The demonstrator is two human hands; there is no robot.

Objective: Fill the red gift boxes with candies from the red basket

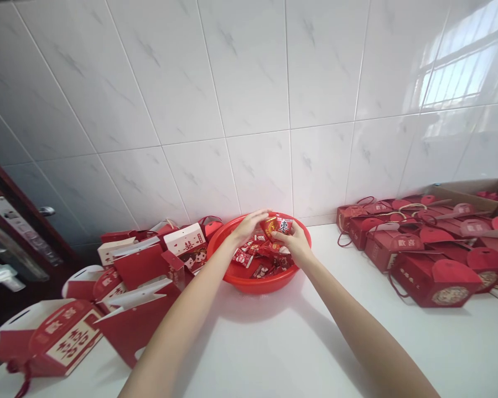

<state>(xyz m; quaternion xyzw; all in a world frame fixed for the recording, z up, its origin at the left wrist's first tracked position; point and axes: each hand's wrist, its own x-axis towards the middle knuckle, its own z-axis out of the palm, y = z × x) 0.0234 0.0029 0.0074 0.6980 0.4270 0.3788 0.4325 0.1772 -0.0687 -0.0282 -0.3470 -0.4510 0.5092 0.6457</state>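
A red plastic basket [255, 284] stands on the white table against the tiled wall, with several small wrapped sweets [243, 258] lying in it. Over its far side, my right hand [295, 243] pinches a red sweet packet [284, 225] marked with a dark character. A gold-and-red packet [270, 225] shows beside it, close to my right fingertips. My left hand [249, 225] reaches over the basket's left part, its fingers stretched out towards the gold packet. Whether those fingertips touch the packet is hard to make out.
Open red gift boxes [141, 315] crowd the left of the white table [269, 354]. Closed red boxes with cord handles [435, 276] fill the right. A cardboard carton [460, 193] is behind them. A door with keys [4, 276] is at far left.
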